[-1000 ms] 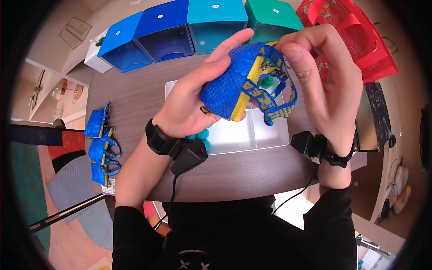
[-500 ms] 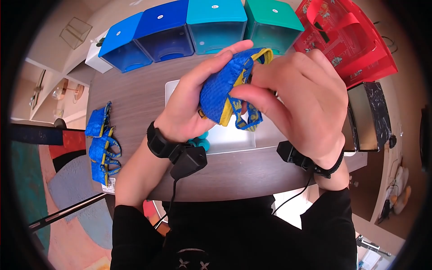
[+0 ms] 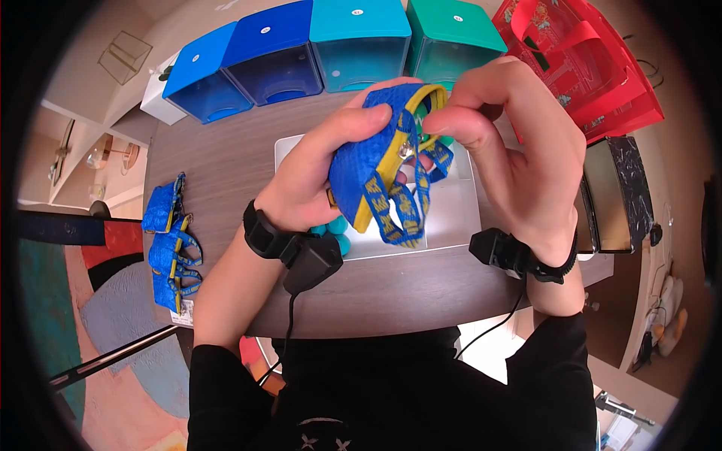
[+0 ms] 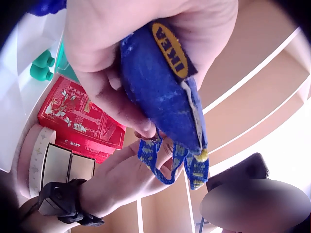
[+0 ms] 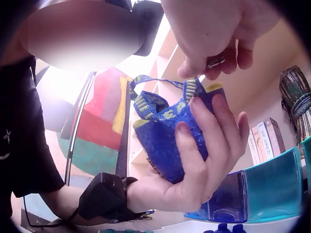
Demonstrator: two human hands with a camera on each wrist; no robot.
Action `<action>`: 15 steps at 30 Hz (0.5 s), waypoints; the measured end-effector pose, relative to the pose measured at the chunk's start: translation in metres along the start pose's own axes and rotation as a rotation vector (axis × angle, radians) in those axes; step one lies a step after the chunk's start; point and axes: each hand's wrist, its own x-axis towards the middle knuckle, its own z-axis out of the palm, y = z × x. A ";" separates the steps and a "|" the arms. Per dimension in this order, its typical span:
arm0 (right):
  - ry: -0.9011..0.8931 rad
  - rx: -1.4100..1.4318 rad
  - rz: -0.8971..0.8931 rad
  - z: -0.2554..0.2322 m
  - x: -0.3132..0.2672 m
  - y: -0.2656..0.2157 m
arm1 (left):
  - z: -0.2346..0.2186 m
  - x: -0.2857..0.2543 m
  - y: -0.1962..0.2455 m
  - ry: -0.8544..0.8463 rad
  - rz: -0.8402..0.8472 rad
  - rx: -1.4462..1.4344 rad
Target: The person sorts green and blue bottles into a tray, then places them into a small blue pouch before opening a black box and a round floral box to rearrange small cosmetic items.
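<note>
My left hand (image 3: 316, 161) grips a small blue bag (image 3: 361, 161) with yellow trim, above a white tray (image 3: 451, 218). The bag is tilted, its straps (image 3: 406, 214) hanging down and its mouth facing right; something green shows in the mouth. A yellow IKEA label (image 4: 170, 50) faces the left wrist camera. My right hand (image 3: 519, 150) is beside the mouth, thumb and forefinger bent close to the rim. In the right wrist view, its fingers hold a small shiny metal thing (image 5: 216, 61) above the bag (image 5: 177, 141). Teal round pieces (image 3: 335, 229) lie in the tray.
Three blue bags (image 3: 165, 252) lie at the table's left. Four blue and green bins (image 3: 361, 45) line the back. A red gift bag (image 3: 594, 83) stands at the back right, with an open dark box (image 3: 613, 195) below it.
My right hand has drawn back to the right from the bag's mouth, which it covered half a second ago. The bag has turned, and its straps hang lower than a second ago.
</note>
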 end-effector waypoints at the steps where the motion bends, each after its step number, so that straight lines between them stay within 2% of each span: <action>1: -0.002 0.002 0.012 0.001 0.000 0.001 | -0.001 0.000 -0.001 -0.016 0.003 0.023; 5: 0.013 -0.011 0.025 0.004 -0.001 0.003 | -0.003 -0.001 -0.003 -0.010 0.019 0.047; 7: 0.000 -0.029 -0.030 0.004 0.000 0.004 | -0.010 0.002 -0.005 -0.156 0.036 -0.031; 10: -0.015 -0.072 -0.045 0.002 0.001 0.003 | -0.011 0.003 -0.005 -0.189 -0.011 -0.014; 11: -0.015 -0.072 -0.046 0.002 0.002 0.003 | -0.010 0.002 -0.005 -0.189 -0.010 -0.014; 13: -0.020 -0.079 -0.054 0.001 0.002 0.002 | -0.007 0.001 -0.005 -0.066 -0.010 0.072; 15: -0.020 -0.081 -0.034 -0.001 0.002 0.003 | -0.004 0.001 -0.004 -0.059 -0.002 0.084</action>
